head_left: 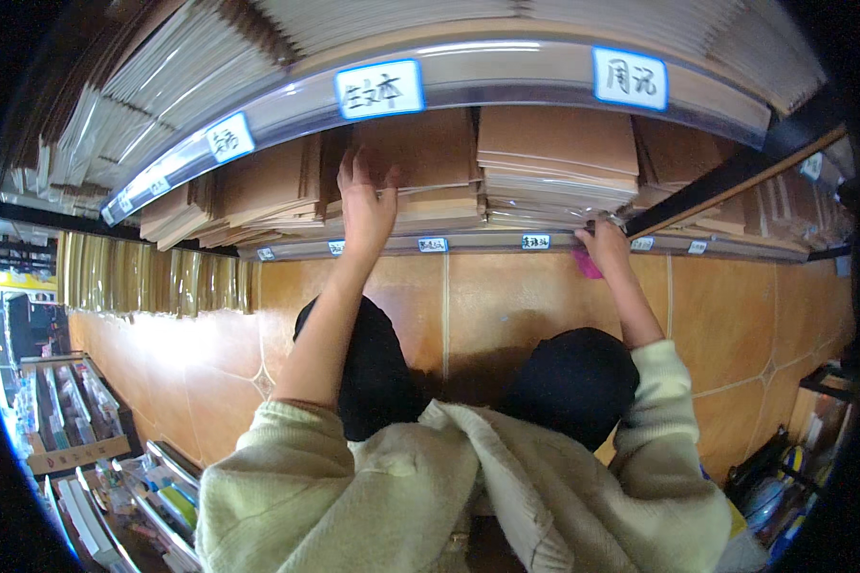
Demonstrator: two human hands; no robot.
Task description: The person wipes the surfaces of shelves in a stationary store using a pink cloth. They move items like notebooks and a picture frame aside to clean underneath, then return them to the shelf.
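Observation:
My left hand [369,211] reaches into the lower shelf with its fingers apart. Its fingertips are at the left part of a stack of brown-covered notebooks [423,161]; whether they touch the covers is hard to tell. To the right stands a taller stack of notebooks [555,140], its lower part wrapped in clear plastic [545,197]. My right hand [608,247] is at the front right corner of that stack, by the shelf's edge, with curled fingers near the crumpled plastic. A bright pink cloth-like piece [589,265] shows below its thumb, seemingly held in the hand, which partly hides it.
An upper shelf edge [502,82] with handwritten labels overhangs the stacks. A dark metal upright [724,172] slants at the right. Hanging plastic-covered packs [158,276] are at the left, and display racks [79,408] stand on the tiled floor [552,294].

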